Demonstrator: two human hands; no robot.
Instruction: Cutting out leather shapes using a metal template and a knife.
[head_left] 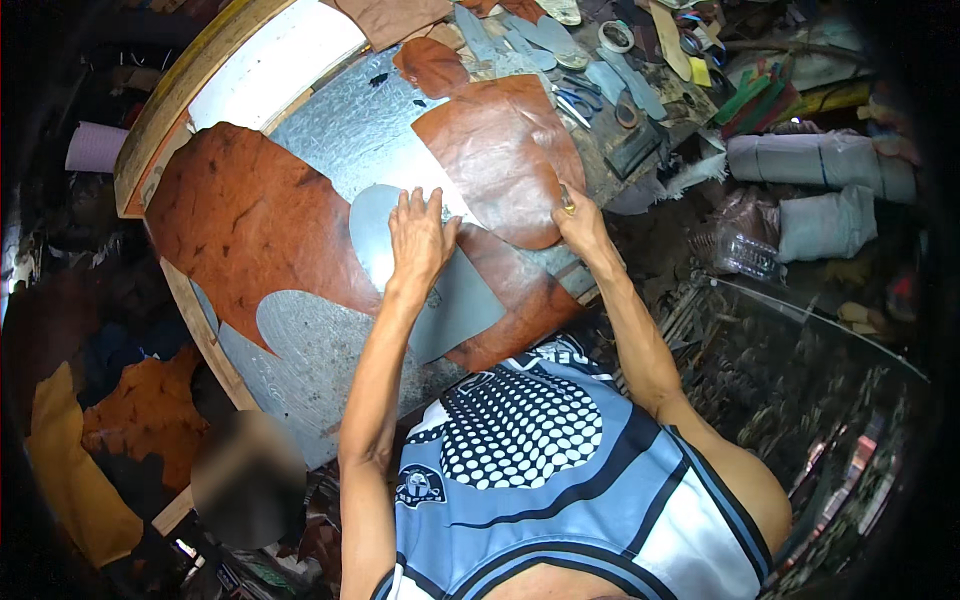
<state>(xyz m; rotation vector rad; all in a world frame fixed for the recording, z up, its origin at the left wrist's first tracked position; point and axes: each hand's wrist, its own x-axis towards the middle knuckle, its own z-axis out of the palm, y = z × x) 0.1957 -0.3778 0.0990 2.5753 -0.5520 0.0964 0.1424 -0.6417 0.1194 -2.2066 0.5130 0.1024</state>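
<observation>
My left hand (420,238) lies with fingers spread on a grey, smooth, rounded pattern sheet (468,305), pressing it flat on brown leather. To the right, my closed right hand (588,236) grips a small tool with a yellowish part (567,200); the rest of it is hidden in the fingers. That hand is at the right edge of a cut brown leather piece (492,150) with a rounded lower end. A large dark-stained brown hide (250,215) spreads to the left of my left hand. More brown leather (520,310) shows under the pattern's right side.
A scratched metal sheet (320,345) covers the table, with a wooden rim (150,150) at left. At the far right lie scissors (627,110), a tape roll (615,37), a dark block (634,150) and grey patterns. Wrapped bundles (810,165) sit beyond the right edge; leather scraps (145,410) lie lower left.
</observation>
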